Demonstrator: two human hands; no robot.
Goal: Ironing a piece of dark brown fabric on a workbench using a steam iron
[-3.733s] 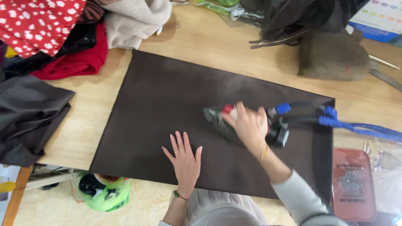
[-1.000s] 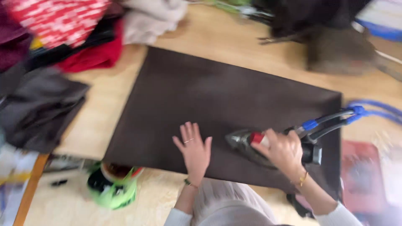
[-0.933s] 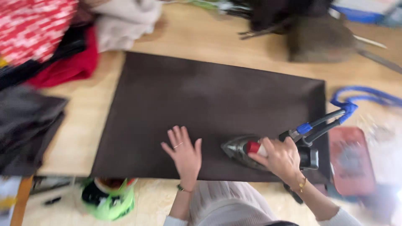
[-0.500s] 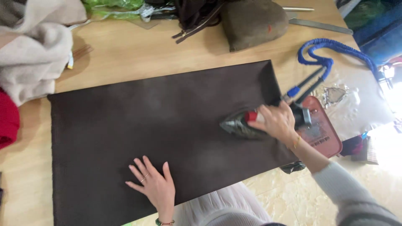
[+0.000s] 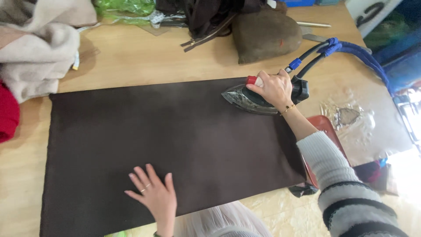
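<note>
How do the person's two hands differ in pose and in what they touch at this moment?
The right hand is curled around the handle of the dark steam iron; the left hand lies flat with fingers spread. The right hand is near the far edge of the dark brown rectangular cloth; the left hand is near the near edge. The right hand touches only the steam iron; the left hand presses the cloth directly. Both are bare and over the same cloth.

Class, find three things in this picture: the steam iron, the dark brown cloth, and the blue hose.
steam iron (image 5: 240,96), head view, on its metal nose ahead of the gripping hand.
dark brown cloth (image 5: 166,131), head view, on its bare middle.
blue hose (image 5: 357,49), head view, on the bend above the table.
</note>
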